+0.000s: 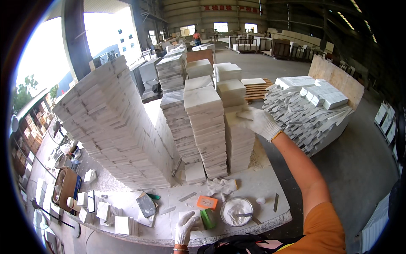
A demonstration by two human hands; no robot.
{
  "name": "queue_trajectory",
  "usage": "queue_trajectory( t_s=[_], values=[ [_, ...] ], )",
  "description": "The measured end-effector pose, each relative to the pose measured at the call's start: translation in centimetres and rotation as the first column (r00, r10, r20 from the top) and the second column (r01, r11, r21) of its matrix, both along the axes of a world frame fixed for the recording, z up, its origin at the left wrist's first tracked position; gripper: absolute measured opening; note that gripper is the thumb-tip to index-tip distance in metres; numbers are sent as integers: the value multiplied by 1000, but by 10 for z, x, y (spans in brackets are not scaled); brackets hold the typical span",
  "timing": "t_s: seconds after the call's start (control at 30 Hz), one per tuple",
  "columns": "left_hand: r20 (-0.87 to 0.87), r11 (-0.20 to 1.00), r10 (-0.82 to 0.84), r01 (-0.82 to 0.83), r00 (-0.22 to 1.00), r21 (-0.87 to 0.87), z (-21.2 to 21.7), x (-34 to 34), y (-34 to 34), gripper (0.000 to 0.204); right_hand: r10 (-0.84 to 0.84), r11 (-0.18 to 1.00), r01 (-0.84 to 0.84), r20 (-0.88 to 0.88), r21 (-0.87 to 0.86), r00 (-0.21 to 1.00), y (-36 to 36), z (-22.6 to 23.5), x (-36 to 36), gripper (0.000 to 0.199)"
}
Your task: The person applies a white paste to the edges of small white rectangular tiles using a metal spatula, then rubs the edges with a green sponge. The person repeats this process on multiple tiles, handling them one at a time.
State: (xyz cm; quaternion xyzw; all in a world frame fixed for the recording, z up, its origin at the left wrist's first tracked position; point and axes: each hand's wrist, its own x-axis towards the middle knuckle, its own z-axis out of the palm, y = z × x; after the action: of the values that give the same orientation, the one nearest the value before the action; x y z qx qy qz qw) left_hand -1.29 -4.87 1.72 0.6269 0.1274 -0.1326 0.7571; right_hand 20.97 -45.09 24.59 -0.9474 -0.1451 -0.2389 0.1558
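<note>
My right hand (261, 122), in a white knit glove, reaches forward with fingers stretched out over the top of a tall stack of pale stone tiles (242, 142). Its fingertips touch or nearly touch the uppermost tile. My left hand (185, 228), also gloved, is low by the near edge of the worktable (169, 199). Its fingers are slightly bent and apart, at a white tile (197, 221) lying there. Right of that hand stand a green block (207, 218) and an orange box (207, 202). A clear bowl of white powder or paste (237, 211) holds a flat metal blade.
A spare white glove (221, 186) and metal strips lie on the table. More marble stacks (205, 127) and a broad, high stack (122, 127) rise behind. At right, a pallet load of stone pieces (300, 112) has a wooden board. People (196, 38) stand far off.
</note>
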Motion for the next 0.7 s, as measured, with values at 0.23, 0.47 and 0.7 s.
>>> queue_trajectory(
  t_s=[0.23, 0.47, 0.7],
  values=[
    [6, 1000, -21, 21, 1000, -22, 0, 0, -1, 49, 71, 997, -73, 80, 18, 994, -18, -7, 6, 28],
    [-7, 999, -20, 20, 1000, -31, -3, -3, 6, 49, 178, 982, -182, 76, 58, 981, -16, -5, 1, 27],
    [0, 999, -24, 24, 1000, -30, -2, 2, -3, 48, 226, 962, -247, 169, 113, 959, -41, -23, 16, 27]
  ],
)
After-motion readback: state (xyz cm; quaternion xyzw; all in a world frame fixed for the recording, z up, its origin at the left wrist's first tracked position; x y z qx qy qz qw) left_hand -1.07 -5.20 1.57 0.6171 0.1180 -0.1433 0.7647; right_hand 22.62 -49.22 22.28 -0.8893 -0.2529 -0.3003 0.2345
